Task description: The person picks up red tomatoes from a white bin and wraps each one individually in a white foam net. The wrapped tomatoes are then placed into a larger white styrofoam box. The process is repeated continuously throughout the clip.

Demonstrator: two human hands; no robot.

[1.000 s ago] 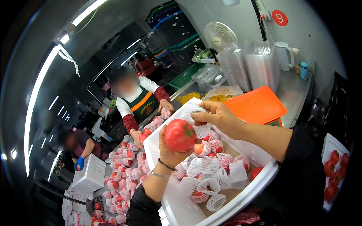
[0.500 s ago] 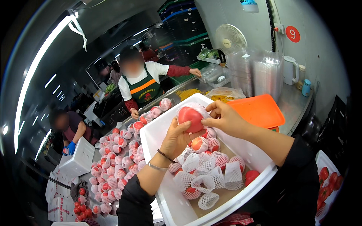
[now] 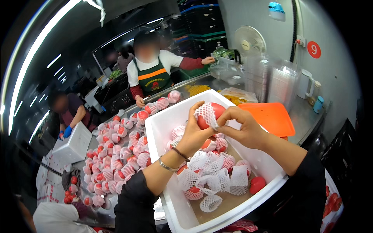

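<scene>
In front of me, above a white foam box (image 3: 157, 130), my left hand (image 3: 192, 134) is closed around a red tomato (image 3: 218, 111). A white foam net (image 3: 206, 115) covers the tomato's left side, while its right side is bare. My right hand (image 3: 248, 128) pinches the net's lower edge between thumb and fingertips, against the tomato. Inside the box lie several netted tomatoes (image 3: 222, 145), some loose foam nets (image 3: 211, 203) and a bare tomato (image 3: 257, 185) near the right wall. My left fingers partly hide behind the tomato.
Netted tomatoes (image 3: 116, 161) cover the metal table at left. An orange tray (image 3: 270, 118) and stacked clear containers (image 3: 285, 81) stand at right. A co-worker in a green apron (image 3: 155, 81) faces me; another with blue gloves (image 3: 67, 132) handles a white box (image 3: 74, 143).
The tomato has turned in my left hand, and the net now stretches over its left side. My right hand has shifted to the net's lower edge. White trousers have appeared at lower left.
</scene>
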